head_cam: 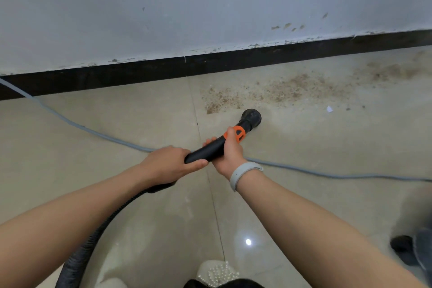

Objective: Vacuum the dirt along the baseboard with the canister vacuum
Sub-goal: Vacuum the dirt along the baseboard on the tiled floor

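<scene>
Wall (210,2) up top is grubby white with chipped paint, a dark baseboard (233,58) runs along its foot, and brown dirt (280,91) is scattered on the beige tile floor (117,124) just near of it, from the middle out to the far right. Grey cord (105,135) snakes across the tiles, and a ribbed black hose (93,238) curls off to the near left. Person's left hand (170,163) is wrapped round the near end of the black vacuum wand (210,147) and the right hand (230,149), grey wristband (240,173) on, clenches it by the orange collar (238,133), with the round nozzle (251,116) down on the floor at the dirt's near-left edge.
</scene>
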Tool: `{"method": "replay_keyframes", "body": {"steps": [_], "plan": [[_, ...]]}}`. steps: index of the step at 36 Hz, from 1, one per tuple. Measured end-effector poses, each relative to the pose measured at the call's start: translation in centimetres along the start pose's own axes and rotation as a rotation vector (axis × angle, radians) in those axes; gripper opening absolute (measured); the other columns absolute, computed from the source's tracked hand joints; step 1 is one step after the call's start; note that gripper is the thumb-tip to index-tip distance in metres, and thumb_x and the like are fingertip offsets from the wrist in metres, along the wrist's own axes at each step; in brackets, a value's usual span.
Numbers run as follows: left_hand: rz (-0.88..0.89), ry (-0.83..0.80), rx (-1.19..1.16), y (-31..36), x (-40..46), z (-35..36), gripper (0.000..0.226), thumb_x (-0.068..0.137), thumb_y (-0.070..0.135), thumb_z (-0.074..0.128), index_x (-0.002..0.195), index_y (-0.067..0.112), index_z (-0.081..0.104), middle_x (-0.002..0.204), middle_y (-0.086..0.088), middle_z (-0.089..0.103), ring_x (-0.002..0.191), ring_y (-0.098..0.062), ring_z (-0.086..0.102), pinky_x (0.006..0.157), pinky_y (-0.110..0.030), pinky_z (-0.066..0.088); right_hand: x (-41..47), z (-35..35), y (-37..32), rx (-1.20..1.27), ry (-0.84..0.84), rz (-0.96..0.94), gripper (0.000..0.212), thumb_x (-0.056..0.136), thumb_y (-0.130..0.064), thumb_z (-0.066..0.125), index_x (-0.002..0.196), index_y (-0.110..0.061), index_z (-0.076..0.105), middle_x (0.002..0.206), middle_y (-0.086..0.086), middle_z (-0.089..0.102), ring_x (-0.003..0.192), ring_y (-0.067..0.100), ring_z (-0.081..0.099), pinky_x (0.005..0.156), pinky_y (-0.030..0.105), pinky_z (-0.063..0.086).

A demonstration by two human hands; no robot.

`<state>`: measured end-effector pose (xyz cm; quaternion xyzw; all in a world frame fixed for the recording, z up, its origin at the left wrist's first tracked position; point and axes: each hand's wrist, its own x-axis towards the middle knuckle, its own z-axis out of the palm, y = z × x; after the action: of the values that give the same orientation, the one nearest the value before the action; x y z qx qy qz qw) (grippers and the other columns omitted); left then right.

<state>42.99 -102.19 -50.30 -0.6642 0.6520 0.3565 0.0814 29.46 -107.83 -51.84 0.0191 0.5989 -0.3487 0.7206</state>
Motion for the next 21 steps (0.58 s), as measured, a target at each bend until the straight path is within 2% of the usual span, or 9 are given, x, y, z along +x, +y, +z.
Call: {"method": "replay_keyframes", "body": {"steps": [3,7,11,14,16,18,21], "plan": [[-0.007,0.002,0.010,1.0,0.9,-0.8,0.056,0.089,0.073,0.034,0.080,0.021,0.054,0.068,0.005,0.057,0.063,-0.014,0.054,0.055,-0.027,0.038,0.2,0.3,-1.5,-0.015,0.023,-0.014,0.024,0.097,-0.032,0.053,0.095,-0.010,0.044,0.074,0.011,0.049,0.061,0.025,0.053,0.062,0.039,0.052],[0.001,-0.007,-0.036,0.9,2.0,-0.9,0.058,0.087,0.074,0.034,0.079,0.021,0.054,0.069,0.004,0.060,0.067,-0.017,0.058,0.059,-0.028,0.041,1.0,0.8,-2.4,-0.049,0.059,-0.056,0.021,0.097,-0.027,0.052,0.089,-0.010,0.043,0.073,0.012,0.048,0.058,0.025,0.052,0.065,0.041,0.053],[0.013,-0.025,-0.087,-0.6,2.1,0.0,0.055,0.087,0.074,0.035,0.078,0.023,0.053,0.073,0.002,0.064,0.072,-0.019,0.062,0.066,-0.030,0.047,1.8,0.9,-1.2,-0.072,0.059,-0.043,0.019,0.097,-0.026,0.052,0.093,-0.010,0.044,0.074,0.011,0.047,0.060,0.026,0.054,0.065,0.042,0.054],[0.008,0.010,-0.133,-2.8,1.2,1.8,0.049,0.089,0.071,0.037,0.072,0.027,0.048,0.065,0.006,0.060,0.065,-0.015,0.058,0.060,-0.029,0.041,2.1,0.9,0.7,-0.132,0.051,-0.018,0.021,0.097,-0.028,0.052,0.097,-0.008,0.044,0.079,0.011,0.049,0.068,0.027,0.057,0.066,0.041,0.054],[-0.028,0.031,-0.150,-4.2,0.3,3.2,0.050,0.088,0.072,0.036,0.073,0.025,0.047,0.065,0.007,0.060,0.065,-0.015,0.058,0.059,-0.029,0.040,2.2,0.6,1.7,-0.236,0.028,0.017,0.023,0.098,-0.029,0.053,0.096,-0.008,0.046,0.083,0.012,0.053,0.077,0.028,0.060,0.074,0.042,0.055],[-0.045,0.043,-0.175,-6.0,-0.6,4.4,0.053,0.086,0.075,0.036,0.075,0.024,0.050,0.070,0.006,0.065,0.069,-0.016,0.062,0.065,-0.030,0.045,2.2,0.8,3.0,-0.337,0.018,0.058,0.022,0.097,-0.029,0.053,0.096,-0.008,0.046,0.087,0.012,0.055,0.088,0.029,0.061,0.088,0.046,0.053],[-0.072,0.052,-0.261,-7.9,-2.1,5.5,0.056,0.086,0.074,0.035,0.079,0.022,0.055,0.072,0.005,0.067,0.071,-0.016,0.064,0.071,-0.031,0.051,1.3,2.1,4.2,-0.448,0.018,0.099,0.018,0.097,-0.025,0.052,0.092,-0.009,0.045,0.088,0.011,0.053,0.084,0.026,0.058,0.087,0.043,0.052]]}}
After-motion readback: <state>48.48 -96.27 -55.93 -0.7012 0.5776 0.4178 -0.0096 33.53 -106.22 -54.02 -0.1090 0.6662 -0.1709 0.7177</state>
